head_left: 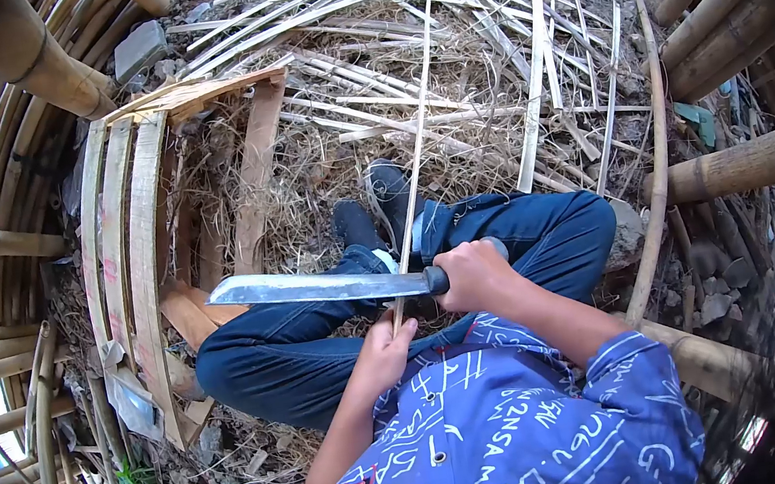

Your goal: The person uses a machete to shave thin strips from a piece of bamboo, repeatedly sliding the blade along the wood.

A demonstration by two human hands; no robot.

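My right hand is wrapped round the dark handle of a machete, whose long blade points left across my lap. In my left hand, close to my belly, is the near end of a thin bamboo strip. The strip runs up and away between my legs toward the far pile. Where they cross, just left of the handle, the blade overlaps the strip in this view. Fingers of the left hand are closed on the strip below that crossing.
A slatted wooden crate lies at my left. Split bamboo strips are scattered over shavings on the ground ahead. Bamboo poles stand or lie around both sides. A grey block sits at the far left, with rubble at right.
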